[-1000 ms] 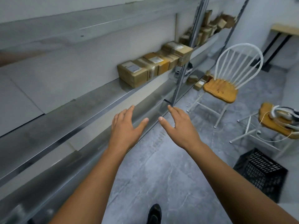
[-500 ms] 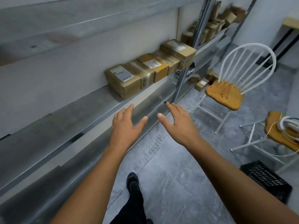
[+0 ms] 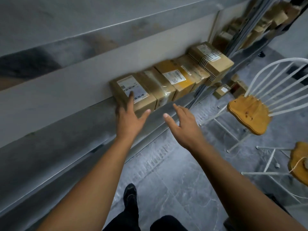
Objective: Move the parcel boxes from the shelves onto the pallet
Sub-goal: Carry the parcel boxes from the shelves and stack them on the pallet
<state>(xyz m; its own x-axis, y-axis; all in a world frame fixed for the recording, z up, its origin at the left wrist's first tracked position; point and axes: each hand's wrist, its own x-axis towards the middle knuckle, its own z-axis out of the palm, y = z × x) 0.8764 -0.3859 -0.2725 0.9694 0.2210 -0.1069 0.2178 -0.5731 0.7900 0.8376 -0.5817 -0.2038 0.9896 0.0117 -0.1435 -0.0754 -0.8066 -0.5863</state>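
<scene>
A row of brown parcel boxes stands on the metal shelf (image 3: 70, 139) against the wall. The nearest box (image 3: 143, 99) carries a white label on top. Beside it sit a taped box (image 3: 160, 85), a yellow-brown labelled box (image 3: 181, 80) and a black-strapped box (image 3: 215, 60) at the far end. My left hand (image 3: 130, 117) reaches over the near end of the nearest box with fingers straight, fingertips on or just above its top. My right hand (image 3: 181, 124) hovers open in front of the shelf edge, right of that box, holding nothing. No pallet is in view.
An upright shelf post (image 3: 240, 40) rises behind the row, with more boxes (image 3: 270, 22) on the shelving beyond. Small parcels (image 3: 223, 90) lie on the floor near a white chair with a wooden seat (image 3: 248, 114). A second chair seat (image 3: 300, 164) is at the right edge.
I have stepped closer to the boxes. Both hands moved forward, and my left hand has come from below the shelf edge up over the nearest box.
</scene>
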